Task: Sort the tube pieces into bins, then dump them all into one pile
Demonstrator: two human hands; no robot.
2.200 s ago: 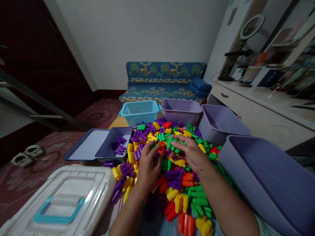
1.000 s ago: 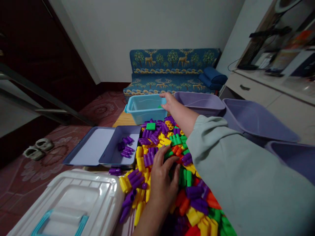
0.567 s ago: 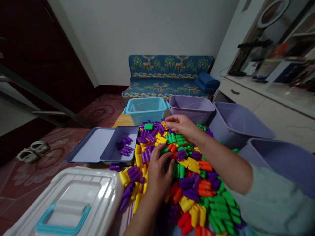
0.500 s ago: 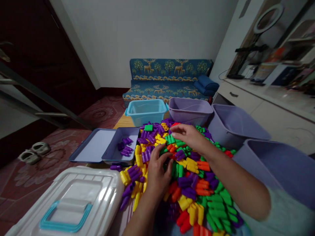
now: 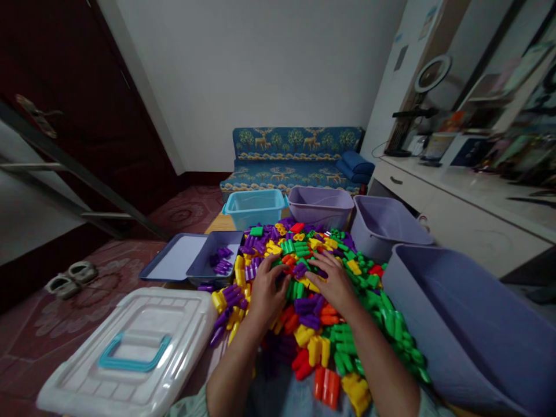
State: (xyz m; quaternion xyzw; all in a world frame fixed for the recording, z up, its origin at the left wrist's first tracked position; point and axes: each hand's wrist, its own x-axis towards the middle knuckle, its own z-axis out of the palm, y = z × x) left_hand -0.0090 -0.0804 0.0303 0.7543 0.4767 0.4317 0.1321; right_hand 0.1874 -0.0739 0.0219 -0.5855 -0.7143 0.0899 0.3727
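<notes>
A heap of plastic toy blocks in purple, yellow, green and red lies in front of me. My left hand rests over the heap's left middle, its fingers loosely bent and its thumb apart. Close to its fingertips are a red block and a purple ribbed block. Opposite, my right hand lies low over the blocks with fingers spread. Between the two hands sit a purple block and a green block. Neither hand visibly grips a block; what lies under the palms is hidden.
Behind the heap stand a light blue bin and a mauve bin. Two more purple bins line the right. At left are a small box holding purple blocks, its lid, and a white lid with blue handle.
My right hand has drawn back toward me from the heap's far part, coming down beside my left hand. My left hand stays over the same area. The camera view has shifted.
</notes>
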